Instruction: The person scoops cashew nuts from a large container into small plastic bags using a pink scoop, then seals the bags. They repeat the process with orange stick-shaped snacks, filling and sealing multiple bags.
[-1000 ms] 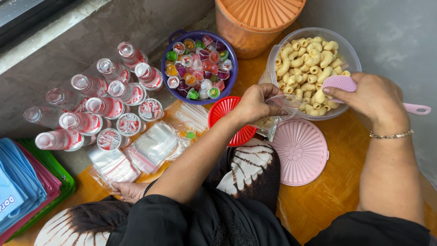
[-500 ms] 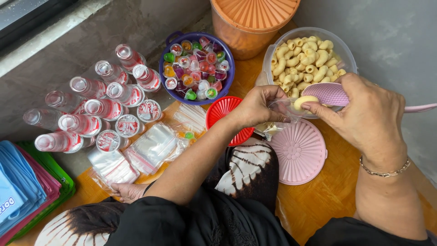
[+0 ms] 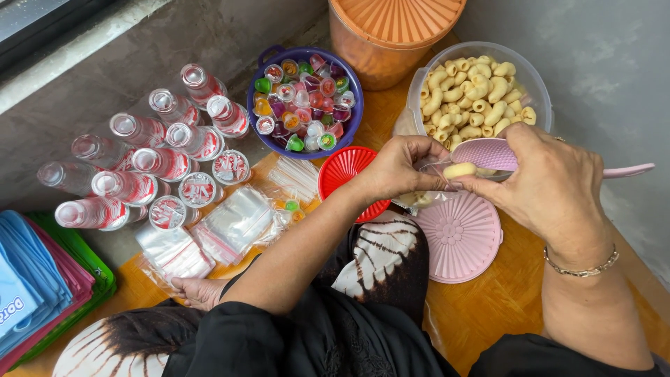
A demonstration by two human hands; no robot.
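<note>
The left hand (image 3: 398, 167) pinches open a small clear bag (image 3: 419, 199) while the right hand (image 3: 551, 185) grips a pink scoop (image 3: 488, 153) tipped over it at centre frame, so puffed snacks (image 3: 460, 169) could slide past the narrow mouth onto the pink lid (image 3: 460, 237).

We count eleven clear bottles (image 3: 139, 167) with pale caps. We see one purple bowl (image 3: 347, 129) of jelly cups, one clear tub (image 3: 537, 91) of macaroni-shaped snacks, one orange lidded bucket (image 3: 391, 35), one red lid (image 3: 345, 171), one pink lid (image 3: 464, 237) and one pink scoop (image 3: 488, 153).
</note>
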